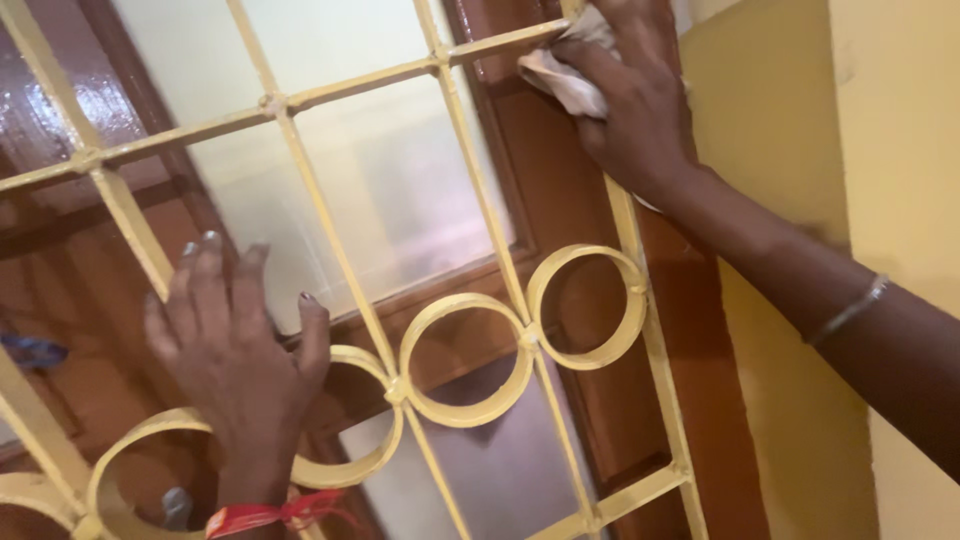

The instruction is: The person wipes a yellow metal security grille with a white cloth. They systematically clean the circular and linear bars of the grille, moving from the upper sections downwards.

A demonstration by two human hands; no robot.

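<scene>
left hand [232, 350] nearest the camera, fingers spread wide and flat against the yellow window grille [330, 235], holding nothing. red thread [268, 514] tied around its wrist. a grille ring [150, 480] curves just under the palm; two more rings sit off to the hand's right, the nearer one [465, 360] joined to the farther one [588, 305].

right hand [630, 95] farther up, fingers curled and closed on a pale cloth [570, 75]. cloth is pressed between the fingers and the grille, at the point where a horizontal bar meets the outer upright. thin metal bangle [848, 310] on the right forearm, well back from the hand.

behind the grille: frosted glass [390, 190] in a glossy brown wooden frame [545, 180]. yellow wall [770, 120] lies just beyond the right hand.
</scene>
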